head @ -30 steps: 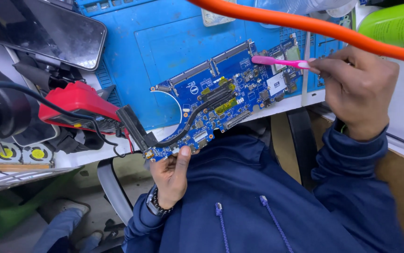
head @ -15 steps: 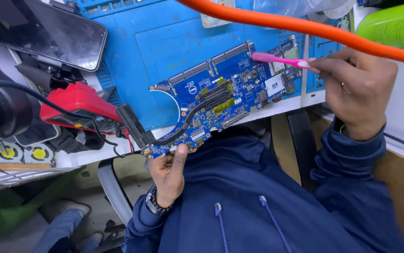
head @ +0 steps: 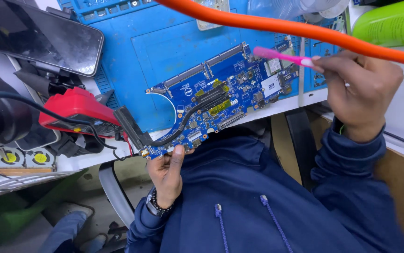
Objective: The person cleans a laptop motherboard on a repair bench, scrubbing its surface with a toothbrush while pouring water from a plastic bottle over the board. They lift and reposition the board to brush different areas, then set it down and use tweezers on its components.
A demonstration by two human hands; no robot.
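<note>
While pinched by left hand [head: 166, 171], glossy blue circuit board [head: 220, 100]; right hand [head: 359, 93] grip around slim pink brush [head: 281, 56].

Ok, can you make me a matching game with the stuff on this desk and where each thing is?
Things:
1. circuit board
2. pink brush
3. phone
4. orange hose

Places:
A. held in the right hand
B. lying dark-screened at the top left
C. running across the top of the picture
D. its lower edge held by the left hand

Pairs: 1-D, 2-A, 3-B, 4-C
</note>
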